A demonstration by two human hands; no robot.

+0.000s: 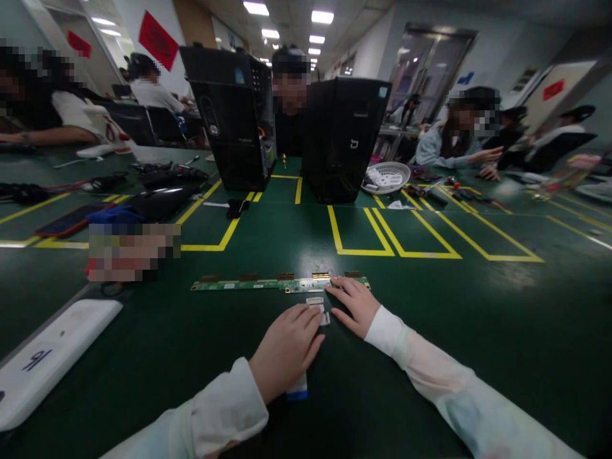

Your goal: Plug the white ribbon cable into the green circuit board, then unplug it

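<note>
A long, narrow green circuit board (258,285) lies across the green table in front of me. My right hand (352,305) rests at the board's right part, fingers spread, with fingertips touching its near edge. Just below the board, my left hand (289,344) lies over a flat white ribbon cable (315,301), its fingers extended on the cable near the connector end. The cable's blue-tipped end (297,390) shows beneath my left palm. The middle of the cable is hidden by that hand.
Two black computer towers (234,127) (347,140) stand at the far side, with a person behind them. A white case (57,357) lies at left. A white basket (386,176) and tools sit at back right. Other people sit on both sides.
</note>
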